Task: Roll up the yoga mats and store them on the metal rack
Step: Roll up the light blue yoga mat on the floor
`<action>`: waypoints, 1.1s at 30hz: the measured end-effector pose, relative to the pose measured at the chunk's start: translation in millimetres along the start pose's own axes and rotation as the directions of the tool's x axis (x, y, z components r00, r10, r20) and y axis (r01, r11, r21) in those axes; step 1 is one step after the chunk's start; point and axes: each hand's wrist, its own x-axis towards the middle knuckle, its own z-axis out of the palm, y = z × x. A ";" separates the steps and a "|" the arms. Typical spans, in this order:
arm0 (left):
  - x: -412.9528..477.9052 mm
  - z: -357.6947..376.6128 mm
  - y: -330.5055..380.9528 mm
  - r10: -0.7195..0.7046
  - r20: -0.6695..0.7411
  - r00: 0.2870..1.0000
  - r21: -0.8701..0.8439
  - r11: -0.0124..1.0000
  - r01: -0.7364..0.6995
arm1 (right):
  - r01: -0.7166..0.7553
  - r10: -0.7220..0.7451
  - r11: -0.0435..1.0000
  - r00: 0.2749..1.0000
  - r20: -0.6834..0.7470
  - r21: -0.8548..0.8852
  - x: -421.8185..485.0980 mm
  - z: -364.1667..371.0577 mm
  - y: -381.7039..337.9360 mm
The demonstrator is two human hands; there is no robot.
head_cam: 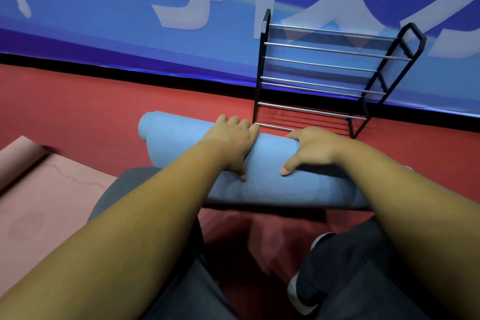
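The fingers (pixel 235 121) of the left hand (pixel 231 143) curl over the top of the rolled blue yoga mat (pixel 176 138), the thumb on its near side. The right hand (pixel 311 148) grips the same roll just beside it. I cannot tell if the roll touches the red floor (pixel 104 101). Just behind it the metal rack (pixel 324 67) stands at the floor's far edge, against the wall. A pink yoga mat (pixel 52 189) lies spread on the floor at the left.

Bare forearms (pixel 130 228), dark trousers (pixel 179 293), white-soled shoe (pixel 319 267)
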 end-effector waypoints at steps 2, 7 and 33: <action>0.4 -1.7 -2.2 -0.012 -0.032 0.999 -0.067 0.998 0.009 | 0.027 -0.028 0.998 1.000 -0.008 -0.060 -3.4 0.1 -3.6; -4.5 -4.6 -15.7 -0.051 0.075 0.996 -0.306 0.949 0.072 | 0.121 -0.135 0.964 0.990 -0.043 -0.235 -9.7 11.5 -7.1; -11.8 -6.3 -0.3 -0.025 -0.042 0.999 -0.051 0.998 0.023 | 0.118 -0.130 0.989 0.981 -0.145 -0.090 -6.8 4.8 -20.9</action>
